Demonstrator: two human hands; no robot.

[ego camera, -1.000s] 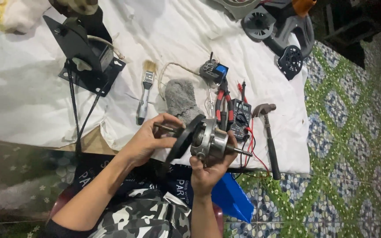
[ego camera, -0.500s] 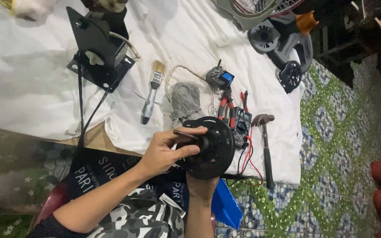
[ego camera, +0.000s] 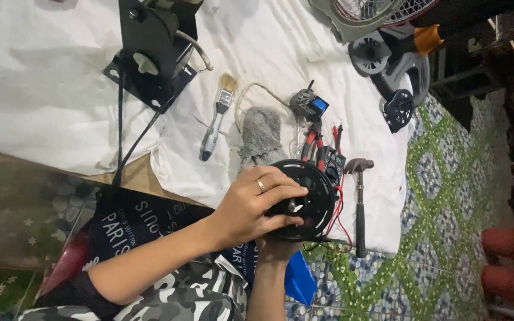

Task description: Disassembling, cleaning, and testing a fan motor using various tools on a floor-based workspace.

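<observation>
Now the left hand (ego camera: 251, 205) is draped over the near face of a round black motor housing (ego camera: 306, 199), fingers curled and clamped on its rim, a ring showing on one finger. Underneath, the right hand (ego camera: 276, 248) comes up from below and cups the bottom of the same housing, mostly hidden behind it, so how tightly its fingers close cannot be told, though it is plainly bearing the piece. The housing is held up off the white cloth (ego camera: 55, 113), near the cloth's lower edge, with its flat slotted face turned toward the camera. Just behind it sit a black multimeter (ego camera: 332, 164) with red leads (ego camera: 339, 211) trailing down past the housing, and red-handled pliers (ego camera: 312, 141). A hammer (ego camera: 359, 202) lies to the right, head up, handle pointing toward the patterned floor (ego camera: 447, 238). Beside the housing a grey rag (ego camera: 260, 135) is crumpled, and further left a paintbrush (ego camera: 216, 119) lies with bristles pointing away. A small part with a blue block (ego camera: 309, 106) rests above the pliers. Up top, a black bracket stand (ego camera: 150, 50) with a cable stands on the cloth, and grey fan parts (ego camera: 382, 53) lie at the far right corner. Terracotta pots (ego camera: 507, 261) line the right edge.
</observation>
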